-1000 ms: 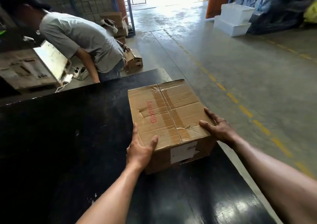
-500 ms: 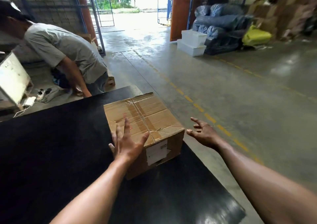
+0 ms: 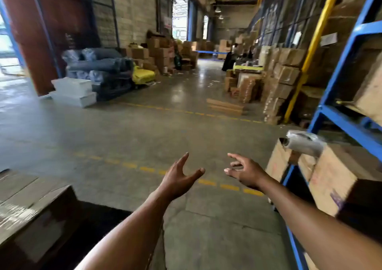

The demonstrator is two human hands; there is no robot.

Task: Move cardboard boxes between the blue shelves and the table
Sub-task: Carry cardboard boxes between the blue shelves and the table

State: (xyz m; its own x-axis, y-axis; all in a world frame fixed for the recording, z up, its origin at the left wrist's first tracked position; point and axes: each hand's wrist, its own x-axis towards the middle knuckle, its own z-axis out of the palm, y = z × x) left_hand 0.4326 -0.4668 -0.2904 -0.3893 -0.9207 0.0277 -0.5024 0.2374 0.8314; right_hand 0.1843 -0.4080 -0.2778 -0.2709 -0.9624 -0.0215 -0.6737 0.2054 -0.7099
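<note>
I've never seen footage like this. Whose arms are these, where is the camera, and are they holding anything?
No machine here: a person wears one wide-angle camera on the head, looking forward and down, so the two arms are their own. The left hand and right hand are both open and empty, above the concrete floor. On the right stand the blue shelves, loaded with cardboard boxes. At lower left a blurred cardboard box sits on the dark table. The job is carrying boxes between shelves and table.
</note>
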